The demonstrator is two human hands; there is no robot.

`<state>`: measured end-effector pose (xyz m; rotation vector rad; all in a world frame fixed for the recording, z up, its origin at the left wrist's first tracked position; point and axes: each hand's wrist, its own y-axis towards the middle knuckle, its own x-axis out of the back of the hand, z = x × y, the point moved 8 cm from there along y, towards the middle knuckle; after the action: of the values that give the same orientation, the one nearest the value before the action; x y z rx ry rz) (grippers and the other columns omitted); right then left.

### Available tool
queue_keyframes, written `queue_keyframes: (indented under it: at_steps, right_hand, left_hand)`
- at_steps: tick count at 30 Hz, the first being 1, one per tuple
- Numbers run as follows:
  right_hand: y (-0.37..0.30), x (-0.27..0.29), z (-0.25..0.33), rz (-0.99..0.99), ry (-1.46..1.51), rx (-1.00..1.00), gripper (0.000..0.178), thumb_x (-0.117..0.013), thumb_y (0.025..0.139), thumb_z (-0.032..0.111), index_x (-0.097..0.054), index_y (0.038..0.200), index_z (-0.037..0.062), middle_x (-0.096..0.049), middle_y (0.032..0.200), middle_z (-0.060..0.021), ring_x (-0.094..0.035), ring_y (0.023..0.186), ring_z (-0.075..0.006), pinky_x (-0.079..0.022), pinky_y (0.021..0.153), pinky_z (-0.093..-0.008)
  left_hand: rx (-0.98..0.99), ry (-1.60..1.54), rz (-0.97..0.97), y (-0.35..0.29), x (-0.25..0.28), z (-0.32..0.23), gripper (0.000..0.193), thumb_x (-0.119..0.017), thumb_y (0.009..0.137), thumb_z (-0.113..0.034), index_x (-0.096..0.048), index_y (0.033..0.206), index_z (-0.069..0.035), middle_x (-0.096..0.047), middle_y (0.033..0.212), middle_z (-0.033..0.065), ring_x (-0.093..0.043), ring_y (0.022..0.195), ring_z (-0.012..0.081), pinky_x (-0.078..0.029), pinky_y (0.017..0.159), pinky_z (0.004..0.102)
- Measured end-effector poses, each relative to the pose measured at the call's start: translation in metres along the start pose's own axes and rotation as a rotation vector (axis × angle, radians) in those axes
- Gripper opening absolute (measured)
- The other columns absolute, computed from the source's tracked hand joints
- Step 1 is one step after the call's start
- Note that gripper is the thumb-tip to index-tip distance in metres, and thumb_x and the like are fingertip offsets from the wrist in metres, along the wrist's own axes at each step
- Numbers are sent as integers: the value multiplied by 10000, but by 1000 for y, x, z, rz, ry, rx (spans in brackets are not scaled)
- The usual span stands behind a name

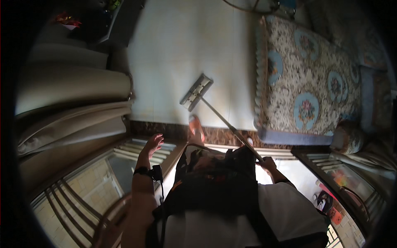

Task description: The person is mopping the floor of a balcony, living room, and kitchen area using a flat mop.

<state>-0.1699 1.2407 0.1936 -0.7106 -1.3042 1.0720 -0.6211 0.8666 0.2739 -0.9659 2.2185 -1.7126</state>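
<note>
My right hand (pixel 267 163) is closed round the upper end of the pole of a flat mop (pixel 227 123). From there the pole slants forward and left to the mop's rectangular grey head (pixel 197 92), which rests on the pale tiled floor (pixel 186 41) ahead of my feet. My left hand (pixel 154 144) hangs in the air on the left, fingers apart and holding nothing. A dark band with a small device (pixel 156 172) sits on my left wrist.
A dark marbled threshold strip (pixel 221 137) crosses under my feet. To the right stands a sofa with a floral cover (pixel 308 78). Beige curtains (pixel 74 120) hang at the left, below a dark cabinet (pixel 118 25). Barred window panels (pixel 78 198) flank me.
</note>
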Motion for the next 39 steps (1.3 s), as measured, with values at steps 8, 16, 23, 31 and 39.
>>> queue_keyframes:
  at_steps: [8,16,23,31,39]
  right_hand:
    - [49,-1,276,250,635,-198,311,-717,727,256,-507,592,72,-462,488,-20,-388,357,-102,-288,314,-241]
    - [227,72,463,456,980,132,274,-647,789,272,-519,623,96,-494,544,2,-414,386,-74,-304,313,-223]
    - [230,160,759,176,276,310,391,-560,804,173,-377,1131,63,-554,861,-97,-525,585,-172,-453,465,-275]
    - [96,173,612,178,289,-74,374,-535,841,421,-509,965,69,-463,533,-26,-475,397,-151,-415,365,-276]
    - [-160,-131,569,176,742,-342,337,-570,834,337,-577,885,5,-609,636,-106,-591,523,-164,-494,489,-295]
  left_hand:
    - [-237,-14,-107,91,181,-159,396,-443,874,-241,-412,1243,-100,-516,1158,86,-504,1056,213,-393,862,374]
    - [-289,-38,-55,170,272,-260,388,-462,863,-264,-442,1211,-93,-536,1121,82,-524,984,201,-406,834,356]
    - [-138,165,-13,178,364,-291,352,-450,893,-236,-434,1223,-115,-515,1159,54,-500,1018,170,-397,842,340]
    - [-334,164,301,294,359,-467,404,-426,901,-278,-398,1251,-79,-473,1216,100,-448,1122,241,-354,929,380]
    - [-505,809,903,394,222,-467,267,-482,846,-204,-482,1070,-60,-505,946,25,-476,876,126,-410,749,270]
